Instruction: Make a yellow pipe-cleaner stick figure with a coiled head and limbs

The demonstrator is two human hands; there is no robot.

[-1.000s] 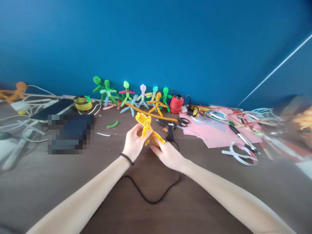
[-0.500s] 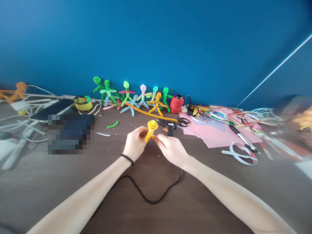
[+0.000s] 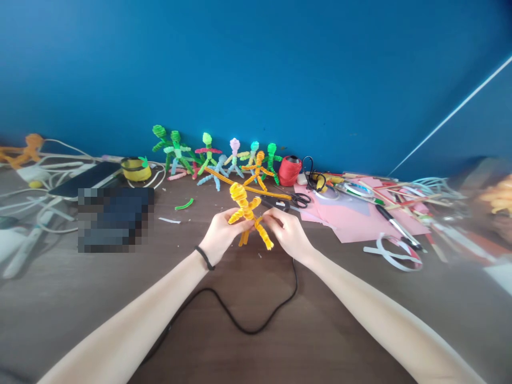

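A yellow-orange pipe cleaner figure (image 3: 239, 196) with a coiled head and limbs is held above the desk, its head tilted to the upper left. My left hand (image 3: 221, 233) is closed on its body, thumb and fingers on the near side. My right hand (image 3: 291, 234) has its fingertips pinched at the figure's lower part, beside a coiled leg (image 3: 264, 235). Another limb, straight and uncoiled, hangs beneath. Just behind the hands lies a glue gun (image 3: 276, 202), partly hidden. Orange pipe cleaners (image 3: 248, 188) lie beyond, close to black-handled scissors (image 3: 301, 200).
Several coloured pipe cleaner figures (image 3: 207, 152) lean along the blue wall. A red roll (image 3: 290, 170) stands right of them. Pink paper (image 3: 352, 226), a marker (image 3: 396, 226) and strips lie right. Phone (image 3: 86, 180) and cables are left. A black cord (image 3: 240, 326) curls in front.
The figure has been turned in my hands: its head has tipped up and left, and its arms and legs now show. My right hand has shifted slightly right, covering more of the glue gun.
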